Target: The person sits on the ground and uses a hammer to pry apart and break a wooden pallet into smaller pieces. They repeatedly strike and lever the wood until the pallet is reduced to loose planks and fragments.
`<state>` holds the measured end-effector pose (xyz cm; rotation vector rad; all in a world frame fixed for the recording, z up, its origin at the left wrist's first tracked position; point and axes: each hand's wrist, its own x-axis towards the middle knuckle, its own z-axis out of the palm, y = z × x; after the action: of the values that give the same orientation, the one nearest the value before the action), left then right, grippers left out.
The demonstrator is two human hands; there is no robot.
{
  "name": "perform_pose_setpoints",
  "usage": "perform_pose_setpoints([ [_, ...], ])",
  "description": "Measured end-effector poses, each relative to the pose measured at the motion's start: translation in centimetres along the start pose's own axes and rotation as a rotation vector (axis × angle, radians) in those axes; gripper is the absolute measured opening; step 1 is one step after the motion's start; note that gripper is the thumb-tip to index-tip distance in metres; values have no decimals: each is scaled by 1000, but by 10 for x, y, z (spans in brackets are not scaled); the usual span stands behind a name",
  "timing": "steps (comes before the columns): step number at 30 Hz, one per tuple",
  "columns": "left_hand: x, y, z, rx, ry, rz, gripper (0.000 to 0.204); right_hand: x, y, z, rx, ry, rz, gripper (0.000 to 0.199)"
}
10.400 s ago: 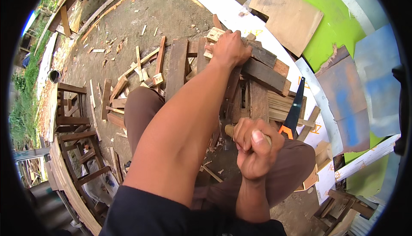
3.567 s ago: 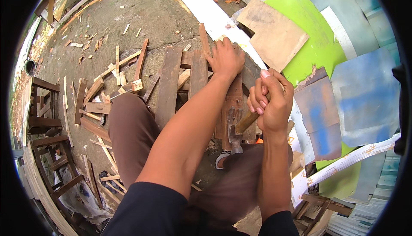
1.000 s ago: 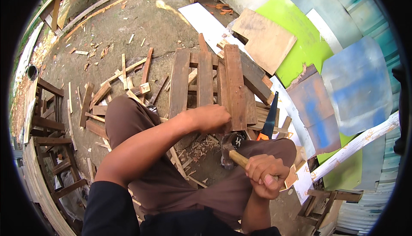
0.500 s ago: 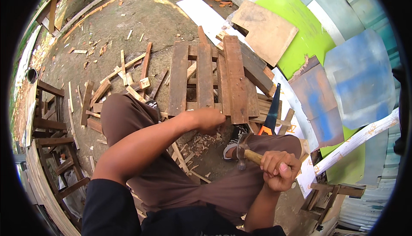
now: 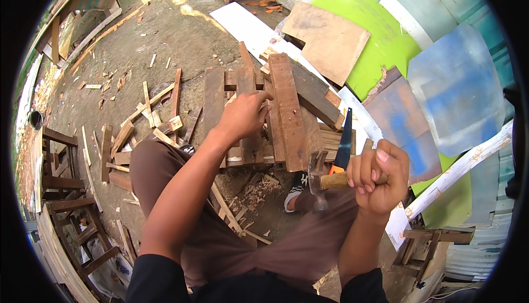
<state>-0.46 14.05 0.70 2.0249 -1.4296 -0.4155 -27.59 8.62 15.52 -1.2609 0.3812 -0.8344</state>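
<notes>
The person sits low over a stack of rough wooden slats on the dirt ground, the left hand pressed down with its fingers curled over one upright slat in the middle of the pile. The right hand is clenched tight round the wooden handle of a claw hammer, whose steel head hangs just off the near edge of the stack, above the lap. A handsaw with an orange grip, as far as I can make out, lies just beyond the hammer, against the slats.
</notes>
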Motion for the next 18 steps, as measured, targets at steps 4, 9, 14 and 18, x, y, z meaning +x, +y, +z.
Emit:
perform_pose_setpoints([
  [4,19,-15,22,38,114,109,52,62,21,12,-36,-51,285,35],
  [9,34,-16,41,202,129,66,64,122,57,14,-15,31,485,37],
  [14,45,-16,41,189,119,52,73,152,68,6,-29,29,527,39],
  [18,51,-14,34,197,41,2,79,167,78,8,-38,36,539,38],
])
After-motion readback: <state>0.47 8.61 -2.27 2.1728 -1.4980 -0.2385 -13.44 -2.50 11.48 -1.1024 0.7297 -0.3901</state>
